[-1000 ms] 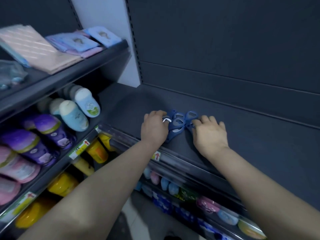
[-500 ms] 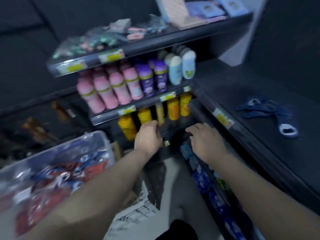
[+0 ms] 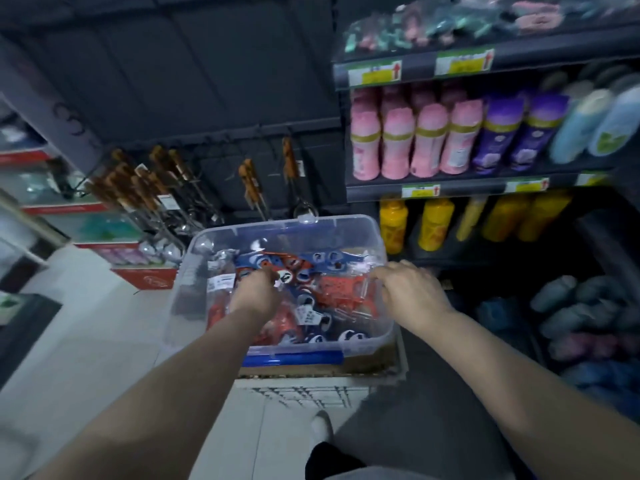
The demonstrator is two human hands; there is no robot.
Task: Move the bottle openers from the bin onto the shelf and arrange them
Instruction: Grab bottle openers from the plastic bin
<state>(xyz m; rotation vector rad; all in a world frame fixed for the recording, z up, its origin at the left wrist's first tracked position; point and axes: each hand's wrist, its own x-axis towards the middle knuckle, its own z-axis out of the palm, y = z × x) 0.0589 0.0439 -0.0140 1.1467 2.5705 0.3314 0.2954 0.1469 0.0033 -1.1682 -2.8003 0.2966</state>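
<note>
Bin steadying first: rest right hand, fingers loosely bent and empty, on the rim; with left hand, fingertips hidden, grip unclear, gather bottle openers together.

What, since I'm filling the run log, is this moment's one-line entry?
left hand: in bin among bottle openers | right hand: at bin's right rim

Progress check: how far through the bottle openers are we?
Done: cannot tell, the destination shelf is out of view. In hand: left hand reaches among the bottle openers in the bin; right hand hovers at its rim. Left: many red and blue openers remain.
</note>
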